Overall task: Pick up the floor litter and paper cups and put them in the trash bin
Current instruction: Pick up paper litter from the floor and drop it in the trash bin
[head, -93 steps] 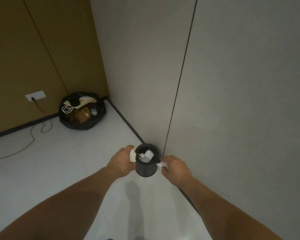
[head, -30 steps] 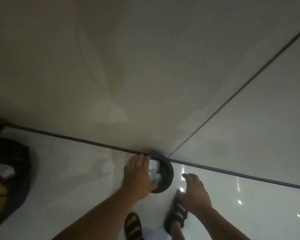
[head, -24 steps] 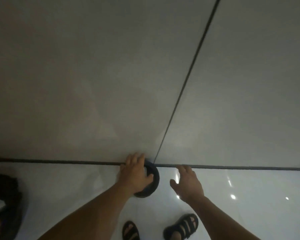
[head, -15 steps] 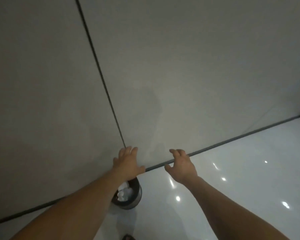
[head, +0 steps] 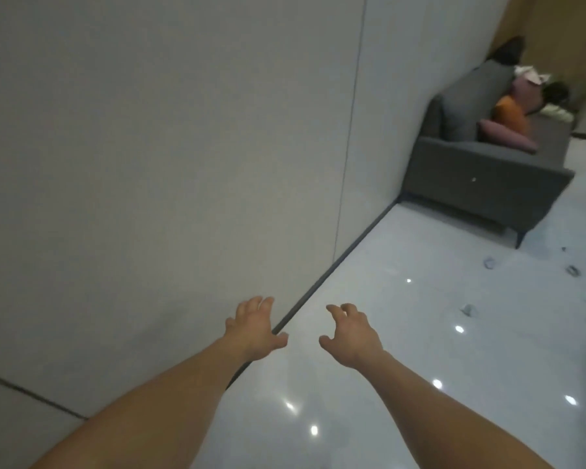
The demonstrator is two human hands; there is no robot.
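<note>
Both arms reach forward from the bottom of the head view, bare to the elbow, and both hands are empty. The left hand (head: 256, 328) is held palm down with its fingers loosely spread and the thumb out to the side, in front of the dark skirting strip (head: 335, 265) where the pale grey wall (head: 149, 164) meets the floor. The right hand (head: 351, 336) hangs beside it over the glossy white floor (head: 403, 384), its fingers lax and slightly bent, touching nothing. The two hands are near each other but apart. The floor litter (head: 468, 310) lies well ahead and to the right of the right hand: one small grey crumpled scrap on the tiles, another scrap (head: 489, 263) farther on near the sofa's front leg, and a few more bits (head: 572, 269) close to the right edge, all too blurred to tell what they are made of. A dark grey sofa (head: 481, 177) stands against the wall at the upper right, raised on short legs. A pink cushion (head: 508, 138) lies on its seat with an orange cushion (head: 509, 116) just behind it, and something pale and crumpled (head: 530, 74) sits higher up by the backrest, unclear in the blur. Bright spots of ceiling light reflect off the floor around the right forearm.
</note>
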